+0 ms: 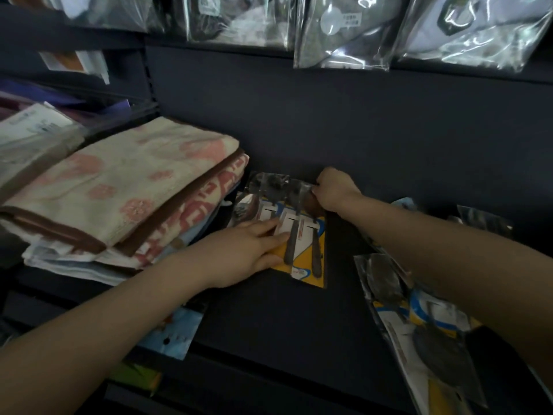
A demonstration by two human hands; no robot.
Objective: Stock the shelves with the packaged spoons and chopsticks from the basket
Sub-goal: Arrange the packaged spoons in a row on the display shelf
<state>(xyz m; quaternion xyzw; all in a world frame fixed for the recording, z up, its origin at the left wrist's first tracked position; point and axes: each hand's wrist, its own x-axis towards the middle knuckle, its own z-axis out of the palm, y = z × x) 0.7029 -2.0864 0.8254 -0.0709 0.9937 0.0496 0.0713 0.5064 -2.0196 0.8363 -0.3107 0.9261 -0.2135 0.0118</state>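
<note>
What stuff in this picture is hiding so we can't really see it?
- Basket: nowhere in the head view, outside the frame.
- Right hand fingertips: curled over the spoon pack top edge, hidden.
- Pack print: too blurred to read.
- Second spoon pack: right forearm covers part, and the bottom edge cuts it off.
- Left hand hides the spoon pack's left side.

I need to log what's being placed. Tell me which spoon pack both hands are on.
The yellow-carded spoon pack beside the folded towels: left hand lies on it, right hand grips its top. The other pack, lower right, is untouched.

Dim light on a dark shelf (299,324) and its dark back panel (329,121).
</note>
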